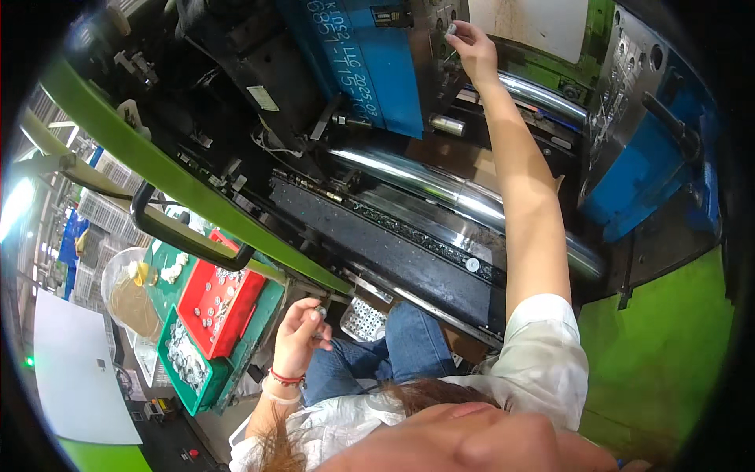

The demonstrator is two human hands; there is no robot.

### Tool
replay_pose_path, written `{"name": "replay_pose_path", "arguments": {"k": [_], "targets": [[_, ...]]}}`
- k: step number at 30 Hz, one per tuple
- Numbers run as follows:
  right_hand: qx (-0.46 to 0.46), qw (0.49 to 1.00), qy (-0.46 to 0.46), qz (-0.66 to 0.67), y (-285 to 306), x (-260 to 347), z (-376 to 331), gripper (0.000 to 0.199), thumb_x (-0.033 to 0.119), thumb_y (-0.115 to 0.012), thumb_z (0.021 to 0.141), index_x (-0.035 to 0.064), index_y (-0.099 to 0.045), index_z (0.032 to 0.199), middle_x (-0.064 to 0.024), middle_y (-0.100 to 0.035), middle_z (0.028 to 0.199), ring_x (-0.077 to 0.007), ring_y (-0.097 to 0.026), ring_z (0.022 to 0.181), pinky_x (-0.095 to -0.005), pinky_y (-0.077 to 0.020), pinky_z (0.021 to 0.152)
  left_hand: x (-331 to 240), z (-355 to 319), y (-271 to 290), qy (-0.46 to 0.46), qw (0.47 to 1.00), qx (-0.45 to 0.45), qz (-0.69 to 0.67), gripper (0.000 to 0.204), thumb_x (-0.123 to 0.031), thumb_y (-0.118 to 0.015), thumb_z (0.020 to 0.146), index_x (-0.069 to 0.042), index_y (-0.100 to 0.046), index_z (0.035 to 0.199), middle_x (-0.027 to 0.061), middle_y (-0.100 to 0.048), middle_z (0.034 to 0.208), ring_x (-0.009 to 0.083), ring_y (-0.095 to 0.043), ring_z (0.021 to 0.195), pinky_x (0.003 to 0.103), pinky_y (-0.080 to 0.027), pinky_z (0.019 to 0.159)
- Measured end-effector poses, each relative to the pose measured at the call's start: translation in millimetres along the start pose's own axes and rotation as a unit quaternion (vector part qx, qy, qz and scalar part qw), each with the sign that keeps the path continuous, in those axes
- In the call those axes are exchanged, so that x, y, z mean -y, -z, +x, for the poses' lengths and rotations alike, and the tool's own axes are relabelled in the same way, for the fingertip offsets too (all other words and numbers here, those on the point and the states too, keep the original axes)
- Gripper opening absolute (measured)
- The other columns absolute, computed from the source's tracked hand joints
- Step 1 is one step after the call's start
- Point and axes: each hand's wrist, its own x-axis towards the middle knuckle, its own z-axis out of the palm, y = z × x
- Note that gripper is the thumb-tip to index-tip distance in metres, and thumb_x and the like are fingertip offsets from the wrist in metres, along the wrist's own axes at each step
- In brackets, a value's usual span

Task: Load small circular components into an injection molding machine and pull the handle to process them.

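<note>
My right hand (476,55) is stretched far into the machine, beside the metal face of the blue mould half (354,63). Its fingertips pinch a small grey metal part (451,29), close to the mould face; whether the part touches it I cannot tell. Above my lap, my left hand (297,340) is closed around small grey metal parts (320,312), partly hidden by the fingers. The other mould half (629,149), also blue with a metal face, stands to the right of my right forearm.
Shiny steel tie bars (401,179) cross beneath my right arm. A red tray (222,303) and a green tray (182,358) of small metal parts stand at left. A white perforated basket (363,318) sits by my knees. The green door frame (197,189) slants across the left.
</note>
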Motion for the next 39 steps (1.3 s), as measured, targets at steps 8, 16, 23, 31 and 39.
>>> {"name": "replay_pose_path", "arguments": {"k": [8,16,23,31,39], "targets": [[0.015,1.000,0.002,0.018,-4,-4,3,0.037,0.017,-0.073,0.078,0.0014,-0.063,0.111,-0.0103,-0.068,0.099,-0.0182,-0.066,0.092,-0.0277,-0.0501,0.082,11,-2,24,-0.028,0.998,-0.051,-0.030,0.025,-0.017,-0.053,0.094,-0.007,-0.049,0.116,0.0024,-0.052,0.076,0.0156,-0.057,0.064,0.024,-0.051,0.048],[0.010,1.000,-0.008,0.020,-2,-4,1,0.037,0.015,-0.074,0.077,0.0004,-0.063,0.110,-0.0106,-0.068,0.098,-0.0170,-0.065,0.092,-0.0280,-0.0503,0.082,18,-2,28,-0.012,0.998,-0.045,-0.041,0.021,-0.018,-0.052,0.095,-0.008,-0.051,0.113,0.0024,-0.051,0.075,0.0155,-0.056,0.064,0.024,-0.052,0.048],[0.024,1.000,-0.014,-0.001,0,-4,8,0.037,0.017,-0.073,0.078,0.0011,-0.064,0.110,-0.0108,-0.068,0.100,-0.0185,-0.065,0.093,-0.0286,-0.0501,0.083,21,-2,34,-0.011,0.998,-0.047,-0.048,0.021,-0.019,-0.052,0.095,-0.008,-0.052,0.113,0.0019,-0.051,0.076,0.0151,-0.057,0.064,0.025,-0.053,0.048],[0.025,0.991,0.006,-0.133,-5,1,19,0.033,0.021,-0.073,0.078,0.0069,-0.068,0.107,-0.0138,-0.069,0.101,-0.0218,-0.067,0.092,-0.0303,-0.0508,0.081,21,2,32,-0.005,0.998,-0.039,-0.048,0.020,-0.019,-0.052,0.095,-0.008,-0.053,0.112,0.0019,-0.052,0.076,0.0154,-0.057,0.065,0.025,-0.053,0.048],[-0.007,0.990,0.050,-0.129,-12,8,10,0.030,0.018,-0.071,0.082,0.0036,-0.068,0.107,-0.0096,-0.070,0.097,-0.0139,-0.066,0.087,-0.0254,-0.0494,0.078,22,-1,34,-0.001,0.998,-0.047,-0.049,0.019,-0.019,-0.051,0.095,-0.008,-0.053,0.111,0.0022,-0.052,0.076,0.0153,-0.057,0.065,0.025,-0.053,0.048]]}}
